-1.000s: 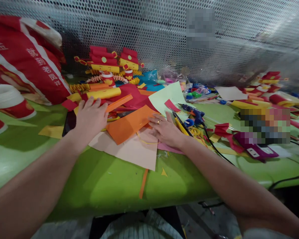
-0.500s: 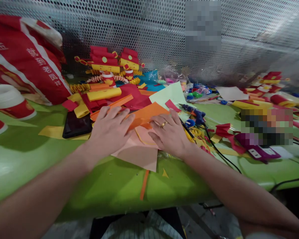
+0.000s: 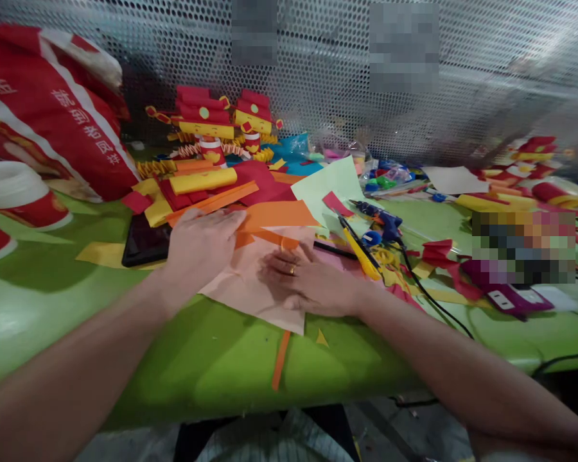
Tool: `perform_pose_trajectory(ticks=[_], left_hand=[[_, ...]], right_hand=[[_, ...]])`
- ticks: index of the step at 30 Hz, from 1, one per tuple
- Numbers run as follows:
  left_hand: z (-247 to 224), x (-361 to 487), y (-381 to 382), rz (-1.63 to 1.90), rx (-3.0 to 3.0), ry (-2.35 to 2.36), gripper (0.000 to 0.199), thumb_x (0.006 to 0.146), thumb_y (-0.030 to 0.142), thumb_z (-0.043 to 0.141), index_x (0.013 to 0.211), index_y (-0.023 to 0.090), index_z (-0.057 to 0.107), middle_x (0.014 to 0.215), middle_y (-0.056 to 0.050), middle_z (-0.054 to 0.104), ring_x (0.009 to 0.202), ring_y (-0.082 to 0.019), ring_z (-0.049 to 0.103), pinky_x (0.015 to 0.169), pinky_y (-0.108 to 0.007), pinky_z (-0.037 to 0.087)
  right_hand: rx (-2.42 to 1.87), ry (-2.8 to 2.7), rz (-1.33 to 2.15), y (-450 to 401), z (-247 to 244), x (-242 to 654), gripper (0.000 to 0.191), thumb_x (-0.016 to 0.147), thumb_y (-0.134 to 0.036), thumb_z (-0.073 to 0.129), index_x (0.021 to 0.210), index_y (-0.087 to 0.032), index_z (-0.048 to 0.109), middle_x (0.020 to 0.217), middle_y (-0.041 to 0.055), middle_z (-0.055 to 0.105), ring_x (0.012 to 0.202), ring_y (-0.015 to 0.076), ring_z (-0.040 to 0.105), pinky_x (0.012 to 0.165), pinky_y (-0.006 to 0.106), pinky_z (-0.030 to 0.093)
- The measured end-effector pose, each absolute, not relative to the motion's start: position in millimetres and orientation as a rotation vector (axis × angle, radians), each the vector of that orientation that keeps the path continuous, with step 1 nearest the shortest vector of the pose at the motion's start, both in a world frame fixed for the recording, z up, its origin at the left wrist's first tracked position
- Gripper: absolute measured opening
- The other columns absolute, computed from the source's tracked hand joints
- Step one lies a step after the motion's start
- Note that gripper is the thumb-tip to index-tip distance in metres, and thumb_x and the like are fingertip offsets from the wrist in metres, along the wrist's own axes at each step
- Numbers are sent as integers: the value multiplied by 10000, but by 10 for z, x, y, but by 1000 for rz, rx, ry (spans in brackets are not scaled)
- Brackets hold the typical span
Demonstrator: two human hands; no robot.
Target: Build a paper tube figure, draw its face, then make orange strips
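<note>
My left hand (image 3: pixel 202 247) lies spread at the left edge of a pink paper sheet (image 3: pixel 264 308), its fingertips by an orange sheet (image 3: pixel 282 213). On the pink sheet's right side rests my right hand (image 3: pixel 313 282), palm down, a ring on one finger; its fingertips are blurred, but the fingers look stretched out. Behind the hands lie a pale green sheet (image 3: pixel 330 186) and narrow orange strips (image 3: pixel 231 197). A yellow cutter (image 3: pixel 361 253) is to the right of the pink sheet. A dark phone (image 3: pixel 144 240) lies left of my left hand.
Paper figures (image 3: pixel 205 122) stand at the back before a perforated metal panel (image 3: pixel 318 64). Left are a red bag (image 3: pixel 81 128) and paper cups (image 3: pixel 24 196). Right are a glue gun (image 3: pixel 383 221), its black cable and a purple power strip (image 3: pixel 505 292). An orange strip (image 3: pixel 280 362) lies near the front edge.
My right hand has moved left and toward me, off the orange sheet and onto the pink one. The yellow cutter is now uncovered. My left hand has shifted slightly left.
</note>
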State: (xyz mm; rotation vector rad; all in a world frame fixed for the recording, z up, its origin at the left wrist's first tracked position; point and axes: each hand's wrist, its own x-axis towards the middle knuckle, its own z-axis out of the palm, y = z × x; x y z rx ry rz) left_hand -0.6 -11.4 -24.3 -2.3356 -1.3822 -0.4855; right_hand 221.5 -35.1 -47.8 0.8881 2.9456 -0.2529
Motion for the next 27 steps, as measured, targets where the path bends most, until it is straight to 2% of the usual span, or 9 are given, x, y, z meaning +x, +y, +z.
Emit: perform_pose_trajectory(ticks=[3, 6, 9, 11, 14, 16, 18, 22, 27], left_hand=[[-313, 50, -133, -485, -2404, -1309, 396, 847, 140, 364, 1139, 154, 632, 1069, -86, 712, 953, -225, 664, 792, -366, 459], [-353, 83, -173, -361, -2471, -1242, 397, 851, 137, 371, 1158, 157, 621, 1125, -72, 692, 979, -225, 644, 819, -370, 453], [-343, 117, -238, -157, -2537, -1174, 355, 860, 144, 406, 1135, 147, 630, 1131, -76, 687, 957, -252, 614, 794, -382, 449], [-316, 153, -285, -20, -2592, -1179, 306, 868, 153, 430, 1077, 141, 653, 1081, -85, 701, 943, -260, 596, 761, -371, 447], [-279, 215, -330, 140, -2667, -1237, 269, 863, 144, 460, 1032, 144, 669, 989, -90, 711, 945, -262, 581, 731, -352, 441], [-274, 245, -334, 182, -2696, -1262, 272, 860, 131, 467, 1048, 147, 663, 984, -94, 700, 967, -259, 571, 754, -346, 438], [-290, 259, -323, 188, -2705, -1308, 286, 860, 128, 469, 1078, 149, 652, 999, -106, 678, 987, -262, 563, 761, -345, 440], [-347, 229, -288, 147, -2670, -1445, 313, 873, 147, 436, 1112, 177, 637, 1022, -120, 625, 957, -269, 567, 706, -353, 448], [-285, 90, -258, 194, -2665, -1483, 393, 831, 68, 407, 1130, 206, 622, 1025, -95, 622, 980, -266, 568, 809, -381, 416]], right_hand=[[1291, 2818, -133, -226, -485, 2331, 592, 928, -531, 245, 1400, -200, 382, 1477, 124, 362, 1372, 312, 291, 1089, 635, 97], [1670, 2651, 136, -121, -489, 2464, 461, 934, -353, 306, 1323, -184, 486, 1451, 131, 406, 1352, 340, 318, 1060, 679, 117], [1938, 2556, 335, -72, -440, 2574, 414, 897, -228, 348, 1237, -118, 557, 1415, 163, 445, 1333, 351, 345, 1037, 668, 207], [2023, 2671, 385, -87, -383, 2617, 387, 891, -190, 341, 1161, -124, 610, 1326, 149, 545, 1264, 310, 447, 1031, 583, 306], [1707, 3103, 283, -174, -324, 2598, 352, 893, -191, 359, 1086, -152, 651, 1158, 115, 661, 1110, 234, 574, 961, 421, 431], [1312, 3244, 112, -242, -330, 2526, 306, 891, -291, 445, 1074, -168, 657, 1111, 106, 681, 1062, 229, 596, 908, 386, 466], [1125, 3191, 61, -286, -367, 2434, 313, 857, -358, 529, 1069, -169, 661, 1119, 118, 676, 1021, 244, 611, 882, 390, 473], [1134, 3009, -6, -269, -451, 2327, 229, 838, -186, 529, 1010, -177, 679, 1112, 93, 683, 984, 210, 630, 843, 325, 476], [1224, 2887, -43, -219, -432, 2343, 233, 779, -109, 553, 951, -186, 690, 1070, 74, 699, 963, 214, 631, 831, 316, 461]])
